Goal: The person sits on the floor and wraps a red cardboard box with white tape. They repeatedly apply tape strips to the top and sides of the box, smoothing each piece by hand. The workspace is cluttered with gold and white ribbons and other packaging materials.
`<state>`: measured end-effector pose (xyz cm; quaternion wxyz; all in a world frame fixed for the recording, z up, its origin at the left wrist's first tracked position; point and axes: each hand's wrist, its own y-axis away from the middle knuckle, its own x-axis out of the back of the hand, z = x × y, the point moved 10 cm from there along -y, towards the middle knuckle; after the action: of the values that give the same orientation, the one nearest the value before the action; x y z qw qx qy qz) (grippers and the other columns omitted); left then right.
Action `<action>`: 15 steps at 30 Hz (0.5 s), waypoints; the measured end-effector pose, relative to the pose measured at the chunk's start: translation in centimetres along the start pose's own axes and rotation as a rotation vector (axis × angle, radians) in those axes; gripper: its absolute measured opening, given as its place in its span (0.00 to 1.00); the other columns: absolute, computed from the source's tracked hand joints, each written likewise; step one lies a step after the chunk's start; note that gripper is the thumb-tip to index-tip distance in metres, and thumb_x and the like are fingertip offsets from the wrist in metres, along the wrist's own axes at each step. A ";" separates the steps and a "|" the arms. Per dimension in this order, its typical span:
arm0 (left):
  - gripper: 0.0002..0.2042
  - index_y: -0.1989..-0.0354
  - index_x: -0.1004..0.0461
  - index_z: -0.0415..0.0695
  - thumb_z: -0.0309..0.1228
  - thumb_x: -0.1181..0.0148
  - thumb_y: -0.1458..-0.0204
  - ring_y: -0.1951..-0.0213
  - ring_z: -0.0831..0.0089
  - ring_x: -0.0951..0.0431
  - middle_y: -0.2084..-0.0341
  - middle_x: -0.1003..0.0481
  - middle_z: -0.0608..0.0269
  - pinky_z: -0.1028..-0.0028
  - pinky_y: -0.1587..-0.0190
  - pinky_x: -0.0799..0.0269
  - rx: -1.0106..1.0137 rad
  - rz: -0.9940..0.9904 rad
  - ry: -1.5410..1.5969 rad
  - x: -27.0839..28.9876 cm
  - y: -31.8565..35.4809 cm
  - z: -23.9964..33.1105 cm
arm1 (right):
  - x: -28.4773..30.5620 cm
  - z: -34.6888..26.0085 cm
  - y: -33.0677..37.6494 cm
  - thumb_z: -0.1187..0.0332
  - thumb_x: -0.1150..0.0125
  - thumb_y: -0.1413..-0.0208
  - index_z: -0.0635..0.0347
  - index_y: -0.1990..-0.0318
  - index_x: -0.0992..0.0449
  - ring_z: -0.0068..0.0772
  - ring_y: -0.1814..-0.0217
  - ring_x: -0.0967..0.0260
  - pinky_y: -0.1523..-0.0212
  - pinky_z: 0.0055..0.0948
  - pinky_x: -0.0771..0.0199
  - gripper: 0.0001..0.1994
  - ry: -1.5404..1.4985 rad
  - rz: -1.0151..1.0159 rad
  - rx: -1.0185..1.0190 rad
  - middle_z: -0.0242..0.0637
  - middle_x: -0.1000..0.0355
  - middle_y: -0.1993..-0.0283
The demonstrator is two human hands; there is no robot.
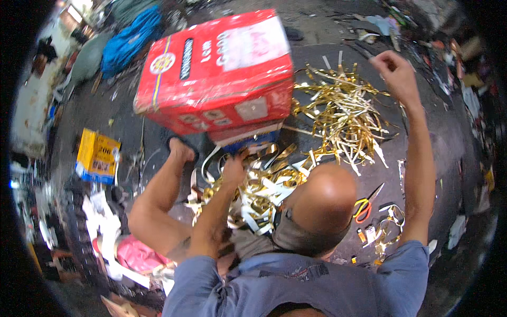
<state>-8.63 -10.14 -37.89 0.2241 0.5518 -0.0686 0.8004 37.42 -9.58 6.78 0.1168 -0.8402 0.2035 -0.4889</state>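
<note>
My left hand (234, 168) reaches down between my legs, at the near side of a red carton (211, 79). Around it lies a heap of gold and white strips (259, 198); its fingers are blurred and partly hidden among them. Raised out to the far right is my right hand (397, 76), its thumb and fingers curled together. Whatever it may pinch is too small to make out. Just left of that hand spreads a second, looser pile of gold strips (343, 111) on the dark floor. The red carton sits tilted on a blue and white object (253, 140).
Scissors (364, 208) with yellow and orange handles lie right of my knee, near a small orange lighter (362, 235) and loose strip loops (388, 232). A yellow and blue box (99, 157) stands at left. Blue cloth (131, 42) and pink material (140, 253) lie farther out.
</note>
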 end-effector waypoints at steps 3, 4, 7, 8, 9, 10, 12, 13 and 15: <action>0.14 0.52 0.17 0.50 0.40 0.38 0.44 0.55 0.45 0.16 0.60 0.17 0.45 0.49 0.51 0.20 0.248 -0.229 -0.043 -3.7 2.6 -3.4 | 0.6 -5.7 3.0 0.63 0.31 0.38 0.61 0.62 0.20 0.15 0.67 0.35 0.64 0.22 0.33 0.10 0.007 -0.076 0.075 0.25 0.26 0.69; 0.14 0.56 0.17 0.47 0.42 0.39 0.42 0.56 0.46 0.16 0.58 0.17 0.46 0.50 0.52 0.20 0.213 -0.205 -0.042 -2.3 2.7 -1.2 | 1.3 -5.6 3.8 0.63 0.31 0.39 0.60 0.62 0.20 0.16 0.66 0.33 0.63 0.23 0.32 0.09 0.033 -0.119 0.016 0.25 0.26 0.68; 0.16 0.61 0.17 0.42 0.44 0.38 0.40 0.62 0.53 0.14 0.67 0.16 0.45 0.55 0.58 0.20 -0.082 -0.309 0.051 0.2 1.2 1.0 | 2.5 -9.4 3.9 0.63 0.32 0.38 0.62 0.62 0.20 0.16 0.65 0.32 0.62 0.22 0.31 0.10 -0.188 -0.121 0.128 0.25 0.26 0.68; 0.16 0.61 0.17 0.40 0.43 0.37 0.40 0.65 0.58 0.14 0.70 0.17 0.47 0.59 0.60 0.20 -0.063 -0.511 0.086 1.9 0.4 3.7 | 2.3 -9.9 3.9 0.61 0.33 0.36 0.61 0.61 0.20 0.17 0.65 0.31 0.62 0.21 0.30 0.11 -0.285 -0.169 0.109 0.25 0.25 0.68; 0.16 0.61 0.18 0.38 0.41 0.36 0.40 0.67 0.64 0.14 0.72 0.17 0.50 0.62 0.63 0.20 -0.032 -0.699 0.117 5.7 0.7 7.2 | 2.0 -10.9 3.9 0.61 0.34 0.35 0.61 0.60 0.20 0.17 0.64 0.30 0.61 0.21 0.29 0.12 -0.342 -0.195 0.088 0.26 0.24 0.67; 0.14 0.61 0.18 0.37 0.39 0.35 0.39 0.69 0.70 0.15 0.74 0.18 0.55 0.66 0.65 0.21 -0.140 -0.653 0.332 10.4 -0.1 12.5 | 1.6 -11.0 4.3 0.60 0.35 0.34 0.61 0.59 0.19 0.17 0.63 0.28 0.60 0.20 0.28 0.12 -0.383 -0.208 0.046 0.26 0.24 0.66; 0.10 0.59 0.17 0.38 0.33 0.36 0.37 0.72 0.80 0.21 0.76 0.20 0.68 0.74 0.67 0.25 -0.297 -0.395 0.650 23.2 0.8 20.1 | 0.2 -13.6 4.3 0.58 0.36 0.33 0.60 0.53 0.19 0.18 0.59 0.25 0.57 0.21 0.25 0.13 -0.646 -0.296 0.059 0.28 0.22 0.62; 0.08 0.56 0.16 0.40 0.31 0.37 0.35 0.71 0.80 0.22 0.74 0.19 0.69 0.76 0.66 0.26 -0.314 -0.174 0.888 29.0 1.5 22.0 | -1.4 -15.4 4.6 0.57 0.36 0.33 0.59 0.49 0.20 0.20 0.57 0.23 0.54 0.22 0.23 0.16 -0.836 -0.363 0.099 0.29 0.20 0.60; 0.07 0.59 0.14 0.39 0.28 0.37 0.37 0.59 0.78 0.24 0.64 0.23 0.64 0.76 0.58 0.29 -0.480 0.280 1.008 39.8 4.5 25.2 | -4.6 -19.7 5.3 0.54 0.37 0.32 0.61 0.42 0.24 0.23 0.51 0.21 0.50 0.24 0.22 0.21 -1.058 -0.411 0.260 0.32 0.19 0.56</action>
<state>-0.70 -11.90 8.68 0.2403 0.0216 -0.2056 0.9484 17.04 -12.18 10.88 0.2074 -0.9712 -0.1115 -0.0360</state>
